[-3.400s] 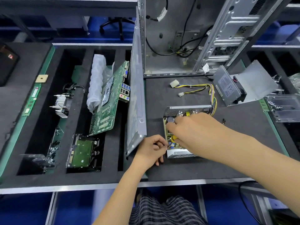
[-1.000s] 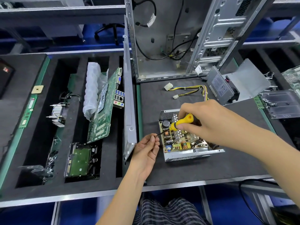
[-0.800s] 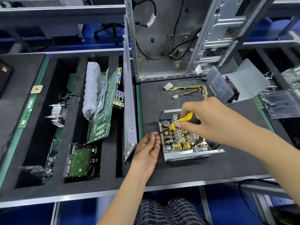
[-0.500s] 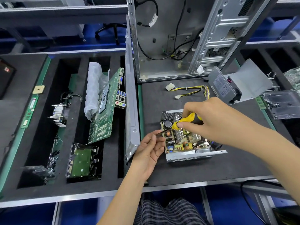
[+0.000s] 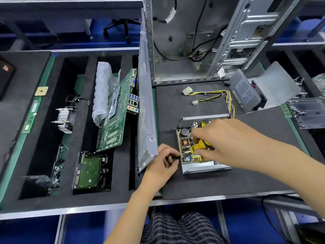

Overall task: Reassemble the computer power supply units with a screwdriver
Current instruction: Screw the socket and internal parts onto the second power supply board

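An open power supply unit [image 5: 202,167], a silver metal box with its circuit board exposed, lies on the black foam mat. My right hand [image 5: 226,140] grips a yellow and black screwdriver [image 5: 199,146] over it. The shaft slants down and left into the board's front left corner. My left hand [image 5: 161,166] sits just left of the box with its fingers curled, and I see nothing between them. A yellow and black cable bundle [image 5: 211,95] runs from the unit's back.
A second grey power supply [image 5: 246,95] with a loose lid [image 5: 274,85] lies at the back right. The open computer case [image 5: 175,41] stands behind, its side panel [image 5: 146,111] leaning at the left. Foam slots hold a motherboard [image 5: 116,124], hard drive [image 5: 89,169] and heatsink [image 5: 64,120].
The screwdriver tip has left my left fingers and dropped to the board's front left corner. My left hand has drawn back slightly beside the box.
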A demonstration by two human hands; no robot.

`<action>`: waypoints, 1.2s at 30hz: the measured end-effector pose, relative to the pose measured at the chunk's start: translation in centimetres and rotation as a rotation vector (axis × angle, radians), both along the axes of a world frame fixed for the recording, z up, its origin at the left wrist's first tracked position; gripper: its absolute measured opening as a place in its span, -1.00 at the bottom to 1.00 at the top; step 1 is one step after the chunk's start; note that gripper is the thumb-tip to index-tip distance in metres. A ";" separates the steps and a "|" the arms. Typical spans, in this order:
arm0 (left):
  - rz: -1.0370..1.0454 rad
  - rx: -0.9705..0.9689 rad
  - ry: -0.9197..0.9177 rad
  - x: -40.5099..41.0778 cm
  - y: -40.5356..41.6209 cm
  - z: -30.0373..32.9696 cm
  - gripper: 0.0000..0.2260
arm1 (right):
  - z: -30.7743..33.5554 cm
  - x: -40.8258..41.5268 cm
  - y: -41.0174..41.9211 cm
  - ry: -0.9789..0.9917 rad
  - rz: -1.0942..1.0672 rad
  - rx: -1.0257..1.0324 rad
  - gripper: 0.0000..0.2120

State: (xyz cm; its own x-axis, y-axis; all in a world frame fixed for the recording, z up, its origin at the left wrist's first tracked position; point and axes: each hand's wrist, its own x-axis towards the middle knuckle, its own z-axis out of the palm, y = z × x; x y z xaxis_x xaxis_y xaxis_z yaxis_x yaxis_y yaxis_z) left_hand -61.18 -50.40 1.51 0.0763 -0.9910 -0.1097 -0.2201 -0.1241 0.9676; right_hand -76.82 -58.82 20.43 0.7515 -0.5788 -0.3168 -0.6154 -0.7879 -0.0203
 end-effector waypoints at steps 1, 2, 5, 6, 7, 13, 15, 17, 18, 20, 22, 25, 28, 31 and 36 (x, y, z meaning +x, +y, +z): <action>-0.012 0.001 -0.003 0.0 0.0 -0.1 -0.74 | -0.1 0.1 0.0 0.006 0.014 -0.013 -0.75; -0.022 0.003 -0.001 0.0 0.0 -0.1 -0.74 | -0.2 0.2 0.1 0.009 0.030 -0.025 -0.76; -0.035 0.015 0.016 -0.2 0.1 -0.1 -0.73 | -0.5 0.5 0.1 0.024 0.065 -0.044 -0.77; -0.037 0.016 0.016 -0.2 0.1 0.0 -0.73 | -0.6 0.5 0.2 0.029 0.074 -0.047 -0.77; -0.040 0.014 0.010 -0.3 0.1 0.1 -0.73 | -0.6 0.6 0.2 0.033 0.081 -0.048 -0.78; -0.067 0.014 -0.074 -0.5 0.0 0.3 -0.70 | -0.8 0.9 0.4 0.065 0.097 -0.055 -0.78; -0.079 0.030 -0.112 -0.5 0.0 0.2 -0.75 | -0.7 1.0 0.5 0.077 0.098 -0.055 -0.77; -0.090 0.033 -0.137 -0.6 0.1 0.1 -0.78 | -0.7 1.2 0.6 0.087 0.100 -0.056 -0.80; -0.095 0.034 -0.141 -0.6 0.1 0.1 -0.78 | -0.7 1.3 0.7 0.092 0.102 -0.057 -0.81; -0.102 0.035 -0.150 -0.6 0.1 0.2 -0.79 | -0.6 1.4 0.8 0.099 0.105 -0.052 -0.80; -0.105 0.034 -0.165 -0.7 0.1 0.3 -0.84 | -0.5 1.6 1.0 0.104 0.113 -0.046 -0.79; -0.105 0.025 -0.191 -0.7 0.1 0.4 -0.90 | -0.6 1.8 1.3 0.104 0.123 -0.047 -0.81; -0.099 0.028 -0.181 -0.8 0.2 0.6 -0.92 | -0.6 1.9 1.5 0.118 0.146 -0.060 -0.78; -0.087 0.034 -0.145 -0.8 0.2 0.7 -0.91 | -0.8 2.1 1.6 0.143 0.176 -0.078 -0.81; -0.089 0.052 -0.112 -0.9 0.1 0.7 -0.77 | -1.0 2.6 1.8 0.192 0.182 -0.111 -0.82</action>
